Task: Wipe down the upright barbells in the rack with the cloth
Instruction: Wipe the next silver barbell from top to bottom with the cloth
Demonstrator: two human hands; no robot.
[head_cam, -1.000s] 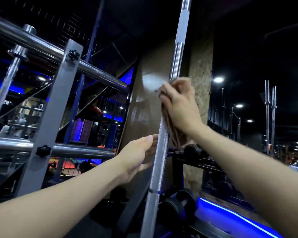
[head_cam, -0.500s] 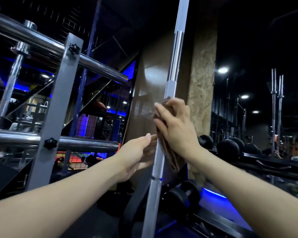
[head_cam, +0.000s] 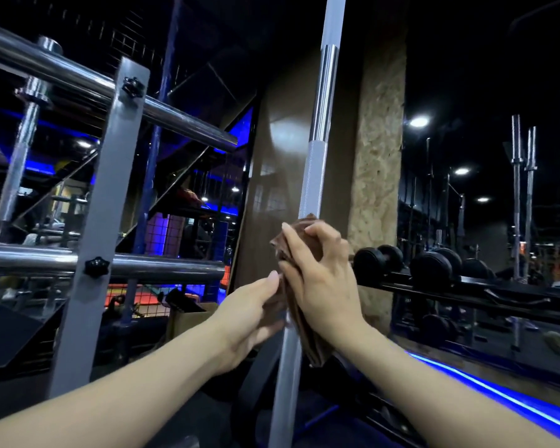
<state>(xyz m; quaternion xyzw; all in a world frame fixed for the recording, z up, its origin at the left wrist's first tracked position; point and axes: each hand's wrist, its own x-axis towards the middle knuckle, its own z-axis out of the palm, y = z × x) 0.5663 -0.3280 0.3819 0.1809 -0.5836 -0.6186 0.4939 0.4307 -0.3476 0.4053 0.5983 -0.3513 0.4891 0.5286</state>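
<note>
A dark gym, lit blue along the floor. At centre a barbell (head_cam: 314, 176) stands upright, running out of view above and below. The right hand (head_cam: 320, 279) wraps a brown cloth (head_cam: 304, 331) round its knurled shaft; the left hand (head_cam: 249, 313), fingers straight, touches the bar just beside it. Dumbbells (head_cam: 430, 270) sit far right. If the left hand steadies too lightly, a hard stroke could tip the bar.

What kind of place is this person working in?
Most likely a gym: an upright barbell stands in front of the person, round black dumbbells sit on a rack at right, and more upright bars stand beyond.
</note>
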